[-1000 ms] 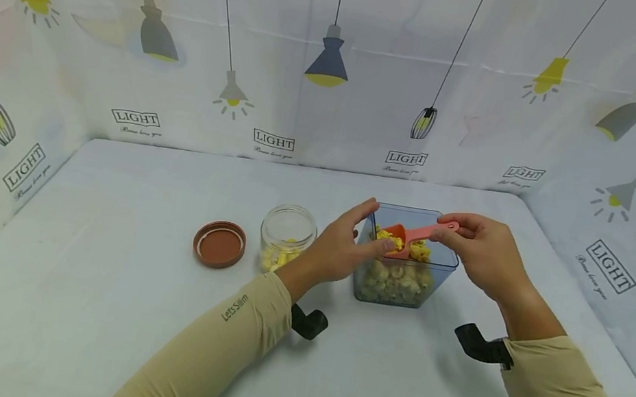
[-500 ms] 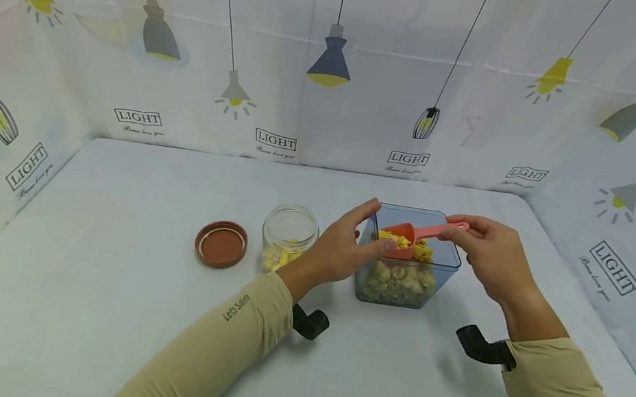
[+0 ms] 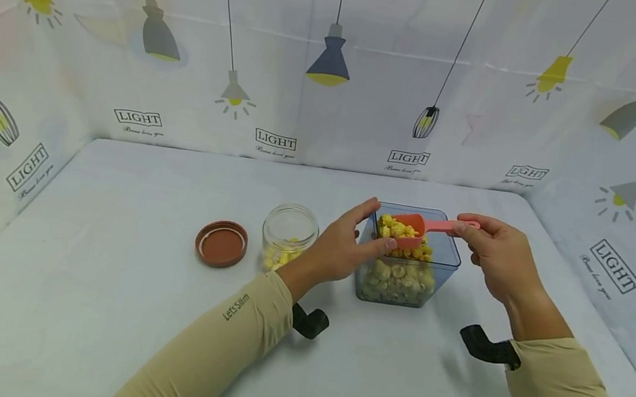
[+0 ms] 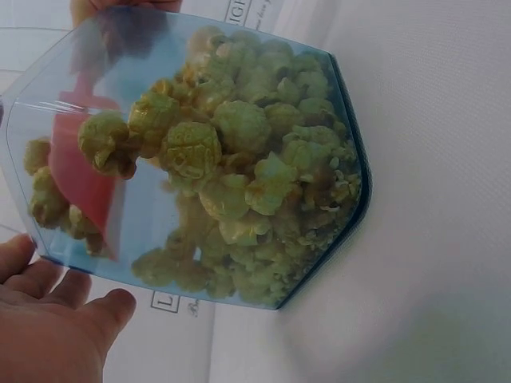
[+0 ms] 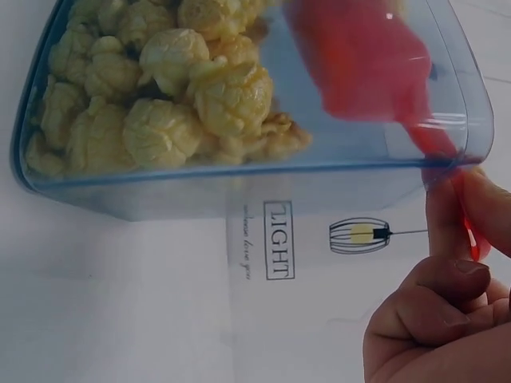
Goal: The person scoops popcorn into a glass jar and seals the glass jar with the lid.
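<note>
A clear bluish plastic container (image 3: 395, 283), partly filled with popcorn (image 4: 239, 159), stands on the table. My left hand (image 3: 338, 243) holds its left side, thumb at the front rim and forefinger at the back corner. In the right hand (image 3: 498, 258) I pinch the handle of a pink scoop (image 3: 410, 241) between thumb and fingers. Its bowl, heaped with yellow popcorn, sits within the container's mouth, high above the rest of the popcorn. Through the wall, the scoop's red bowl (image 5: 359, 68) shows in the right wrist view.
Left of the container stands an open glass jar (image 3: 290, 229) with yellow pieces low inside, partly hidden by my left wrist. A brown round lid (image 3: 220, 243) lies on the white table (image 3: 93, 274) beside the jar. A lamp-printed backdrop (image 3: 225, 38) rises behind and at both sides.
The scoop has risen inside the container and levelled out, popcorn now heaped in its bowl. My right hand has shifted slightly right; the left hand keeps its place.
</note>
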Action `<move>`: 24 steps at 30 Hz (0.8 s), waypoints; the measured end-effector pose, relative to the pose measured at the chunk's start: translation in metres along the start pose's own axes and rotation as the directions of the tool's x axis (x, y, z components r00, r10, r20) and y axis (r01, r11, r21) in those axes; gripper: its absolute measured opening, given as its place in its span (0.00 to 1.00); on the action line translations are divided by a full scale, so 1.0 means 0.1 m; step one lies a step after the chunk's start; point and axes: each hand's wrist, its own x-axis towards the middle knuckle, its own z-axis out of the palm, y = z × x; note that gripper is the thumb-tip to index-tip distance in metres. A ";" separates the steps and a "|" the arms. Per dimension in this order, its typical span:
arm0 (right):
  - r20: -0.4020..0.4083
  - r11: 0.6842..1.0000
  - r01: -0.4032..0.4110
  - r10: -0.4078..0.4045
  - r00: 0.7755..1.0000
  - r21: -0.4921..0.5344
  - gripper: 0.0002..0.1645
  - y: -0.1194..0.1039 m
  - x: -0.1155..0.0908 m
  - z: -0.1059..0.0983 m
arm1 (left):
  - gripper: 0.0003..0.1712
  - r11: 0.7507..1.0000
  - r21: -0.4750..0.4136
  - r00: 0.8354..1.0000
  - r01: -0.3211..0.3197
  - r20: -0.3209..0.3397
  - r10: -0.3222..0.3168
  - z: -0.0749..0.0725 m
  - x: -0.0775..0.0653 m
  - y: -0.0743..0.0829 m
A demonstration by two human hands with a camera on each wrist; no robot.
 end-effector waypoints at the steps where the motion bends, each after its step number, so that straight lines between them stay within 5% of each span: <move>1: 0.000 1.000 -0.001 0.001 1.000 0.009 0.33 0.01 0.00 0.00 | 0.46 1.000 0.000 1.000 0.001 -0.002 -0.001 0.00 0.00 0.00; 24: -0.019 0.978 0.006 -0.002 1.000 0.210 0.28 0.04 -0.02 -0.12 | 0.45 1.000 0.010 1.000 0.014 -0.002 -0.014 -0.01 0.01 0.01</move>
